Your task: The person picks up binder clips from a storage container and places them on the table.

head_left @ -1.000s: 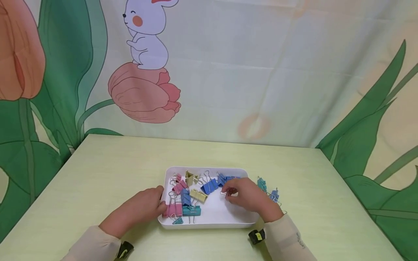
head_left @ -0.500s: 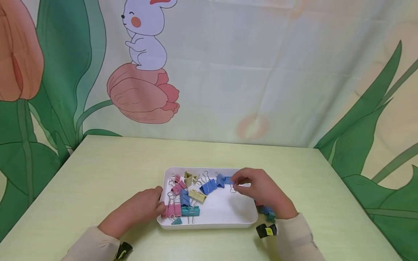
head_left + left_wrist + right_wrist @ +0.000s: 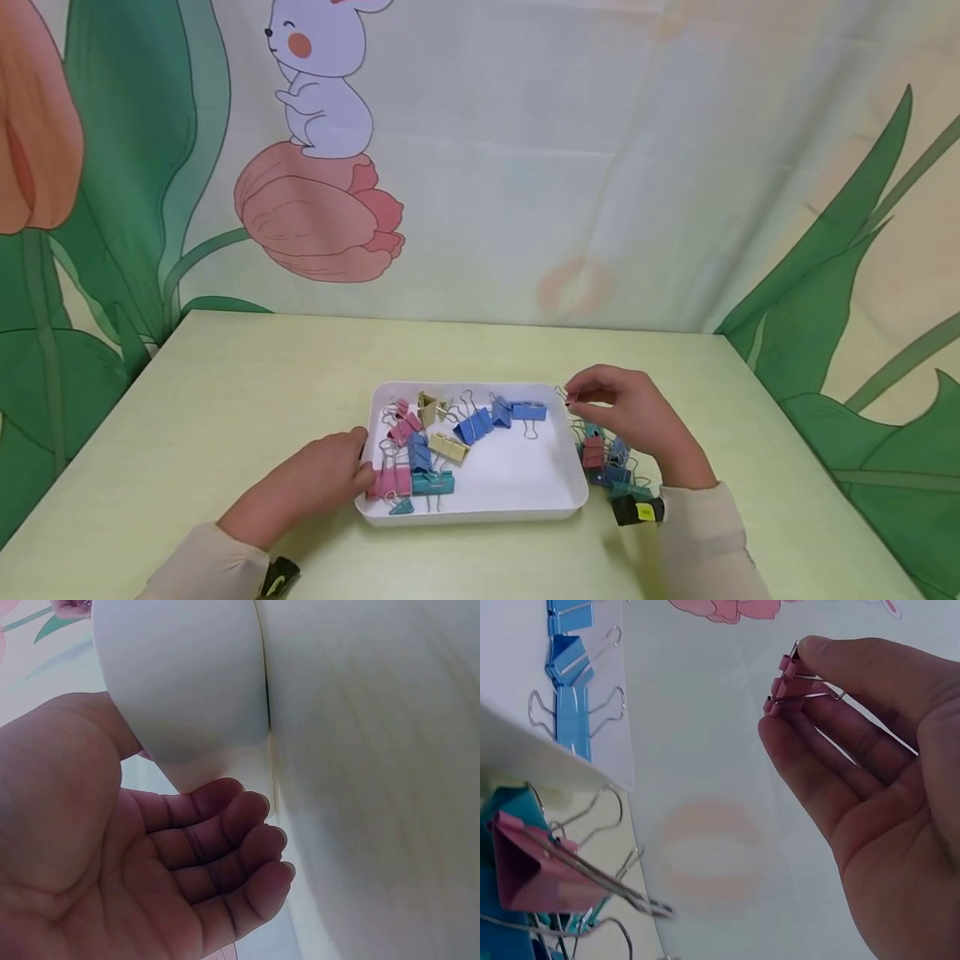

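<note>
No legible text; yellow tag (image 3: 644,512) seems blurred

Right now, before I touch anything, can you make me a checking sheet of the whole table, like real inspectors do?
Surface: pale table, lying under the tray.
Job's things: pink, yellow, blue and teal clips in the tray; a mixed pile of more beside its right end.
Clutter: nothing seen.
Hands: left hand holds the tray's left end; right hand pinches a pink clip.
Cables: nothing seen.
Surroundings: backdrop with a rabbit and leaves.
</note>
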